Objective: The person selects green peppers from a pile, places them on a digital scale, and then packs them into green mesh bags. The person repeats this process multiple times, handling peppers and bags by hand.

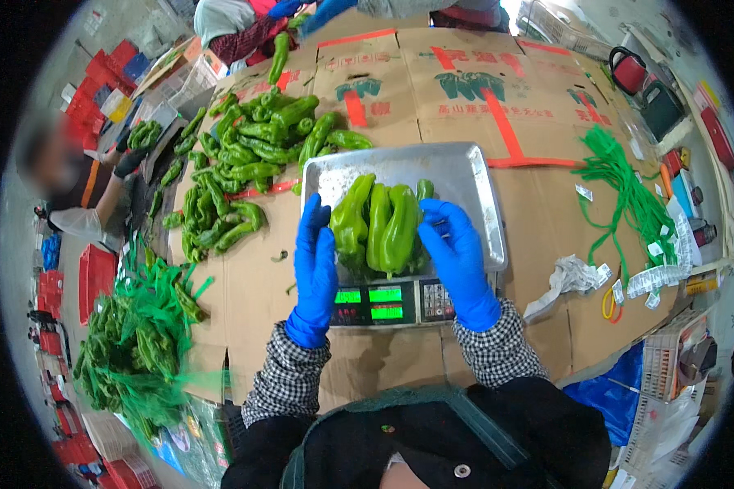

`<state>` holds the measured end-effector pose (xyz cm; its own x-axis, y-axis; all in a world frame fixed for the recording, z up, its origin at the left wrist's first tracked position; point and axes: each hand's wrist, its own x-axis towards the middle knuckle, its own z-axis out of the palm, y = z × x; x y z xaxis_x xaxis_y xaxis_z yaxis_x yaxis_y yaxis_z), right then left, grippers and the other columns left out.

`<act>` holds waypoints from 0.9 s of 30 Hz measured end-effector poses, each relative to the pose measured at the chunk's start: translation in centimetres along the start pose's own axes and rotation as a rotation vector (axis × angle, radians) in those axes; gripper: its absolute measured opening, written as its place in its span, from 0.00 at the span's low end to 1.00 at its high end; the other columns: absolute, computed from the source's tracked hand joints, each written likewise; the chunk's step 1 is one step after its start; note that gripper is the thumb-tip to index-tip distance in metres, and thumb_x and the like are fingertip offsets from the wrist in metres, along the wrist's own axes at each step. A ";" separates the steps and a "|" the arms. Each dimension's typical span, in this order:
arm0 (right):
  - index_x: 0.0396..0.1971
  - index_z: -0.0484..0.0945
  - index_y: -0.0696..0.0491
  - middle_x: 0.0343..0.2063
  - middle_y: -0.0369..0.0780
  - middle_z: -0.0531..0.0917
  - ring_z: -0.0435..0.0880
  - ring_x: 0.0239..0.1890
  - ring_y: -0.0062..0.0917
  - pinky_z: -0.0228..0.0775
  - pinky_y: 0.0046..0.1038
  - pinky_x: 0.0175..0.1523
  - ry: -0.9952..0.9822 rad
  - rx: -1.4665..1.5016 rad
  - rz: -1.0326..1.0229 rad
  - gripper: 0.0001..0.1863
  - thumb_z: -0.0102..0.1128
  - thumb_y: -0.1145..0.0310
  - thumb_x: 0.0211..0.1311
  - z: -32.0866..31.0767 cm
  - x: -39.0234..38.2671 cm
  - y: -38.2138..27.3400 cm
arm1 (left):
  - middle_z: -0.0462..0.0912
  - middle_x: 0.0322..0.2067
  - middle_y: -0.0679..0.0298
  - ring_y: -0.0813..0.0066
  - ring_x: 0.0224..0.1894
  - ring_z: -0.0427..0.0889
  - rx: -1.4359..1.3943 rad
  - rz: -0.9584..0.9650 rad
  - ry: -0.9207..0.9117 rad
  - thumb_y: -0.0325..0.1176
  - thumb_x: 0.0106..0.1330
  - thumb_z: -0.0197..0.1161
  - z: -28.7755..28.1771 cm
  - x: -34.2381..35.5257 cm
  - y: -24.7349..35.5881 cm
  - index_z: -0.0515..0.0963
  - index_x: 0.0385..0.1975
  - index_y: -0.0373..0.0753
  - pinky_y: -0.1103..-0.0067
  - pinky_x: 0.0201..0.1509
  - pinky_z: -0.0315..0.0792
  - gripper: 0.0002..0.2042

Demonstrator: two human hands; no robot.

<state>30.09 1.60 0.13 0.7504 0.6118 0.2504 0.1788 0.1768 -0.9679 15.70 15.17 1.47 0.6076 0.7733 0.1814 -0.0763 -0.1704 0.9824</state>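
My left hand (314, 269), in a blue glove, is open just left of several long green peppers (394, 228) bunched on the steel pan (485, 232) of a digital scale (408, 300). My right hand (457, 261), also blue-gloved, is open with bent fingers at the bunch's right side; its fingertips are at the peppers, and whether they touch is unclear. The scale's lit display (386, 303) faces me below the pan.
Loose peppers (277, 147) cover the cardboard-topped table's (546, 244) back left. Netted peppers (134, 350) lie front left, green mesh bags (612, 187) and crumpled paper (571, 277) right. A co-worker (90, 187) handles peppers at the left; other people (236, 24) are across the table.
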 end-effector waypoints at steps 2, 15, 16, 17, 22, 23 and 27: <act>0.47 0.74 0.52 0.35 0.32 0.76 0.72 0.34 0.15 0.66 0.18 0.40 0.042 -0.054 -0.022 0.16 0.58 0.76 0.57 -0.9 -0.3 0.6 | 0.75 0.49 0.59 0.71 0.50 0.73 0.034 0.081 0.185 0.37 0.71 0.44 -1.1 -0.2 -0.6 0.67 0.57 0.35 0.76 0.57 0.65 0.19; 0.47 0.75 0.56 0.32 0.33 0.77 0.72 0.30 0.14 0.65 0.18 0.35 0.227 0.049 0.115 0.13 0.54 0.74 0.61 -5.6 -1.6 2.4 | 0.79 0.39 0.61 0.77 0.39 0.76 -0.060 0.022 0.697 0.42 0.71 0.47 -11.3 -6.3 -2.6 0.73 0.50 0.35 0.78 0.46 0.70 0.18; 0.47 0.75 0.56 0.32 0.33 0.77 0.72 0.30 0.14 0.65 0.18 0.35 0.213 0.045 0.119 0.14 0.54 0.73 0.61 -5.4 -1.6 2.2 | 0.79 0.39 0.61 0.77 0.39 0.76 -0.060 0.018 0.698 0.41 0.71 0.47 -11.2 -6.3 -2.7 0.73 0.50 0.35 0.78 0.45 0.70 0.18; 0.47 0.75 0.57 0.33 0.33 0.77 0.72 0.30 0.14 0.65 0.18 0.35 0.198 0.042 0.124 0.14 0.54 0.73 0.61 -5.3 -1.6 2.1 | 0.79 0.39 0.61 0.77 0.38 0.76 -0.060 0.014 0.699 0.41 0.71 0.47 -11.2 -6.4 -2.7 0.73 0.50 0.35 0.79 0.45 0.70 0.18; 0.47 0.75 0.56 0.33 0.34 0.78 0.72 0.31 0.15 0.65 0.18 0.36 0.194 0.013 0.124 0.14 0.55 0.72 0.61 -4.5 -1.6 2.5 | 0.79 0.39 0.62 0.78 0.38 0.76 -0.066 0.001 0.691 0.38 0.70 0.48 -10.8 -6.8 -2.6 0.74 0.49 0.34 0.79 0.45 0.70 0.16; 0.47 0.75 0.56 0.33 0.34 0.78 0.72 0.31 0.15 0.65 0.18 0.36 0.208 0.009 0.126 0.14 0.55 0.72 0.61 -4.6 -1.7 2.5 | 0.79 0.39 0.62 0.78 0.39 0.76 -0.055 -0.005 0.676 0.38 0.70 0.48 -10.3 -6.9 -2.9 0.74 0.48 0.34 0.79 0.45 0.70 0.16; 0.49 0.74 0.56 0.39 0.36 0.78 0.74 0.34 0.17 0.67 0.19 0.39 0.191 0.005 0.145 0.16 0.55 0.72 0.60 -5.1 -2.1 2.3 | 0.78 0.42 0.62 0.76 0.42 0.76 -0.068 -0.052 0.564 0.37 0.69 0.49 -8.8 -7.1 -3.8 0.74 0.48 0.34 0.79 0.47 0.71 0.15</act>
<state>32.18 -3.26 -2.71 0.8746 0.4745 0.0997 0.0577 0.1022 -0.9931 4.76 15.69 -3.16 0.0970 0.9892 0.1098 -0.1192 -0.0980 0.9880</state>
